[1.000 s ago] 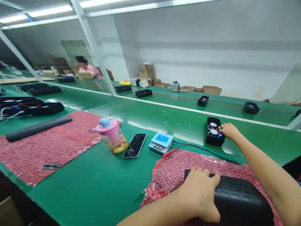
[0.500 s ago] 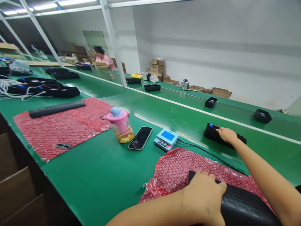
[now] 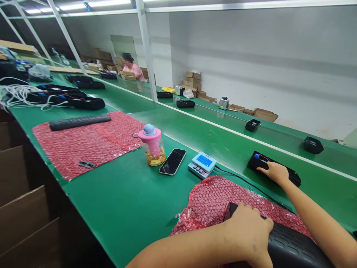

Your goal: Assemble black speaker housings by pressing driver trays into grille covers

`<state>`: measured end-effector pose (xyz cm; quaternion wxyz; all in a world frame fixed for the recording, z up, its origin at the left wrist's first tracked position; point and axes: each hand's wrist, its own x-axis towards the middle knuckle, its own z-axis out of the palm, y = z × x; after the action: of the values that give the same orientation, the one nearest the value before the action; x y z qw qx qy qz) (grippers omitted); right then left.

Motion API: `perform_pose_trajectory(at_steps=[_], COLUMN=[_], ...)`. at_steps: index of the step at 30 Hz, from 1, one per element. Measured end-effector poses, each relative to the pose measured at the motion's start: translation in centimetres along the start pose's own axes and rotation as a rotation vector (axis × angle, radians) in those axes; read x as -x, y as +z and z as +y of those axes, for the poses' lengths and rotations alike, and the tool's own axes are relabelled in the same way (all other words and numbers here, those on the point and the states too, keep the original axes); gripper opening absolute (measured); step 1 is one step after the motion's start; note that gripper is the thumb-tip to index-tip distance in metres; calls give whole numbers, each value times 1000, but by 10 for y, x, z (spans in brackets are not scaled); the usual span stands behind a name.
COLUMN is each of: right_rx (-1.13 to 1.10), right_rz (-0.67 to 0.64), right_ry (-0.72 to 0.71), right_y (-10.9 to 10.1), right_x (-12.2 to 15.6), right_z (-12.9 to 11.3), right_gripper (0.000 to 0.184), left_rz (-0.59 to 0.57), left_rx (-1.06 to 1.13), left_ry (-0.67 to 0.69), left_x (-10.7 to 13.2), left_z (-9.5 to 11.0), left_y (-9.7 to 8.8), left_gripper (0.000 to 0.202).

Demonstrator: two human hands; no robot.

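Note:
My left hand (image 3: 248,232) lies closed over the near end of a black speaker grille (image 3: 292,249), which rests on a red bubble-wrap sheet (image 3: 214,201) at the bench's near edge. My right hand (image 3: 275,173) reaches out over the green belt and rests on a long black open speaker housing (image 3: 290,175) with blue and red parts showing at its left end. Its fingers are curled over the housing's edge.
A pale blue tester box (image 3: 202,164) with a cable, a phone (image 3: 172,166) and a pink-lidded jar (image 3: 152,146) stand left of the bubble wrap. Another red sheet (image 3: 80,143) carries a long black grille (image 3: 80,121). Black housings sit along the far belt. A person works far back.
The housing under my right hand has gone from standing upright, its round drivers showing, to lying long and flat on the belt. My left hand stays on the grille. The view has turned left.

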<state>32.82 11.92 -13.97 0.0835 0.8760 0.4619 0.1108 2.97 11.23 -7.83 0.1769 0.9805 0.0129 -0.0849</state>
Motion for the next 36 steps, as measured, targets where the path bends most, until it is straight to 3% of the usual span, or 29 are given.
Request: perform_pose_trajectory(at_steps=[11,17,25,31,36], right_rx=[-234,-312,-290,-372,-557], right_rz=[-77,-176,-207,-209,-303], right_ry=[140,159,85,61,-32], right_y=[-52,-65,-71,-71,-68], right_x=[35,84,149,154,144], right_z=[19,27,24,23,28], right_gripper=[69,67,63,58,47], left_rz=[31,27,11,12,12], left_rx=[3,-4,-4,-22,-14], left_ry=[-8,-24,-29,-28,-32], left_x=[0,2,5,6,6], left_z=[0,3,8,9,9], left_y=[-4,-5,-12,-13,-11], left_gripper=[78,78,77,77,78])
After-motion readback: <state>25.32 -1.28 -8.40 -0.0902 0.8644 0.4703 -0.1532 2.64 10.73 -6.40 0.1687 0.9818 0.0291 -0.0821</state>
